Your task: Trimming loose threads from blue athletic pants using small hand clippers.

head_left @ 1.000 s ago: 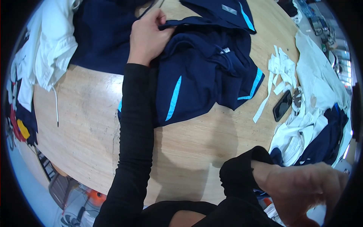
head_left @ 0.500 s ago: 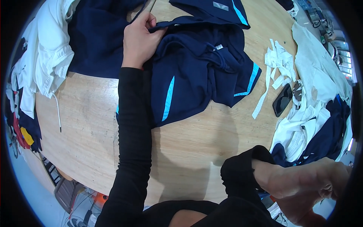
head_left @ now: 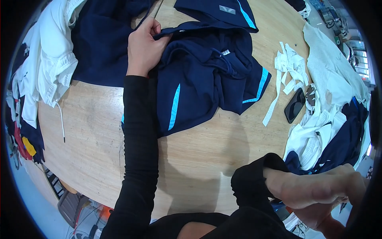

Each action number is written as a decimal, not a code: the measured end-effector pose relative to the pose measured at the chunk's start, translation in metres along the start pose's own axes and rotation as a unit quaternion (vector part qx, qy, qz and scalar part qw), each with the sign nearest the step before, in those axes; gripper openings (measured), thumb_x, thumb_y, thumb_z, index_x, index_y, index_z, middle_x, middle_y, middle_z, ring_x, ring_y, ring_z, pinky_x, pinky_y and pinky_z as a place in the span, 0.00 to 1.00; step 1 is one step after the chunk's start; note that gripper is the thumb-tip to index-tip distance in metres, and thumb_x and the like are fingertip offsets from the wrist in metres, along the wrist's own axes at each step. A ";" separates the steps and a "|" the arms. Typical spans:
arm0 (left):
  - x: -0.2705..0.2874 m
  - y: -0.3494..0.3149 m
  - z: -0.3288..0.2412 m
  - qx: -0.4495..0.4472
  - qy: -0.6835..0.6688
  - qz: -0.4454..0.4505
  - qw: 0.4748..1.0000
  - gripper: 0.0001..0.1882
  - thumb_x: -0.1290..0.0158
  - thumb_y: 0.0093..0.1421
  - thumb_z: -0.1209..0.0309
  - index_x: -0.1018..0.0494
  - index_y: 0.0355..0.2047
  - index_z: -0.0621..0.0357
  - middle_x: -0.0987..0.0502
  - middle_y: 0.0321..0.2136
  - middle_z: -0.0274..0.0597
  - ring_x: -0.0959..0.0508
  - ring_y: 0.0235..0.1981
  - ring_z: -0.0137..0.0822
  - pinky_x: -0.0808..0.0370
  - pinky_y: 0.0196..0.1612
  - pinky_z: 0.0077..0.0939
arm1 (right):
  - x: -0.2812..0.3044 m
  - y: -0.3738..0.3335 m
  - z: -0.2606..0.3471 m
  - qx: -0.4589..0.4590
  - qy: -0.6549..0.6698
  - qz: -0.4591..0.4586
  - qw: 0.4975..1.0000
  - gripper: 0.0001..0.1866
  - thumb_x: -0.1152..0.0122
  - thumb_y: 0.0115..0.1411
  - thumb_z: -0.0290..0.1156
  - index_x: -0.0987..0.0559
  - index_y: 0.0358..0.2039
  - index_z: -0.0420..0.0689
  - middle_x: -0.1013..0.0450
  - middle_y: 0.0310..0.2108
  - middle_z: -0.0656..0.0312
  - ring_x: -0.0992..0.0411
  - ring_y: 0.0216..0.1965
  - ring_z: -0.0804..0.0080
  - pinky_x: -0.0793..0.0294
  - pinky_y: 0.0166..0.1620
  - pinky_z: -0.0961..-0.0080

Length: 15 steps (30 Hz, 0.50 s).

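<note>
A pair of navy shorts [head_left: 195, 91] with light-blue side stripes and a drawcord lies crumpled on the wooden table [head_left: 199, 159]. At its upper left, my left hand [head_left: 145, 49] is closed, pinching the navy edge between thumb and fingers. My left forearm covers part of the garment's left side. At the lower right, close up and raised above the table edge, is my right hand [head_left: 314, 195]. Its fingers are curled in, and the picture's dark rim hides the tips, so what they hold, if anything, cannot be seen.
Another navy garment [head_left: 99, 44] and white garments [head_left: 51, 51] lie at the left. A navy piece [head_left: 223, 12] is at the far side. White fabric strips [head_left: 292, 65], a black phone [head_left: 295, 105] and a pile of white clothes [head_left: 318, 139] lie at the right.
My left hand keeps its pinch on the navy shorts; it sits slightly further left and lower in the picture. My right hand's curled fingers have shifted slightly, and its wrist has turned.
</note>
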<state>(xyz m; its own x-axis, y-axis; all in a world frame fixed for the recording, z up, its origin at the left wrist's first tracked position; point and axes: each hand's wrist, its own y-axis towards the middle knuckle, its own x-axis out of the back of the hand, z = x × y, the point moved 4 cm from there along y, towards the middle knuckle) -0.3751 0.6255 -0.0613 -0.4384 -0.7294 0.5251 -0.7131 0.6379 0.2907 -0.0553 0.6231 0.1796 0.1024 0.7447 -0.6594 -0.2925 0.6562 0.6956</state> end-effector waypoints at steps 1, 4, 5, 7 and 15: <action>0.000 0.000 0.001 -0.005 -0.007 0.001 1.000 0.18 0.29 0.55 0.68 0.30 0.31 0.58 0.22 0.24 0.40 0.25 0.25 0.35 0.26 0.35 0.30 | -0.002 0.001 0.008 0.001 0.010 -0.003 1.000 0.11 0.48 0.68 0.08 0.17 0.43 0.22 0.19 0.39 0.52 0.19 0.41 0.78 0.25 0.45 0.89; 0.003 -0.001 0.002 -0.008 0.000 0.004 1.000 0.18 0.28 0.55 0.68 0.30 0.31 0.58 0.22 0.24 0.40 0.24 0.26 0.36 0.26 0.35 0.30 | -0.002 -0.001 0.009 0.004 0.039 -0.012 0.999 0.11 0.47 0.67 0.05 0.16 0.43 0.21 0.19 0.38 0.53 0.19 0.40 0.80 0.25 0.43 0.91; 0.002 -0.001 0.001 -0.007 0.011 0.006 1.000 0.18 0.29 0.55 0.68 0.30 0.31 0.57 0.22 0.24 0.40 0.24 0.26 0.36 0.25 0.35 0.30 | -0.003 0.000 0.008 0.005 0.047 -0.014 0.999 0.11 0.47 0.67 0.04 0.16 0.42 0.21 0.19 0.38 0.53 0.18 0.40 0.81 0.25 0.43 0.92; 0.002 -0.002 0.003 -0.005 0.005 0.008 1.000 0.18 0.28 0.55 0.68 0.30 0.31 0.57 0.22 0.24 0.40 0.23 0.26 0.37 0.25 0.35 0.31 | 0.006 0.002 0.023 0.032 -0.002 -0.006 0.999 0.09 0.47 0.66 0.12 0.17 0.40 0.26 0.21 0.36 0.54 0.20 0.39 0.77 0.28 0.47 0.85; -0.004 0.007 -0.003 -0.017 0.020 -0.003 1.000 0.18 0.28 0.55 0.64 0.29 0.31 0.56 0.20 0.26 0.41 0.19 0.29 0.44 0.23 0.37 0.37 | 0.075 0.003 0.109 0.070 -0.510 0.068 0.855 0.27 0.61 0.78 0.44 0.18 0.46 0.35 0.20 0.43 0.50 0.23 0.51 0.59 0.29 0.65 0.62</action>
<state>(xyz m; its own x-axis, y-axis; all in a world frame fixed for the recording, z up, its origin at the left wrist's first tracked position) -0.3771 0.6336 -0.0585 -0.4123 -0.7228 0.5547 -0.6961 0.6427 0.3201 0.0551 0.6944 0.1637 0.8728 0.4872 -0.0272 -0.2590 0.5097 0.8204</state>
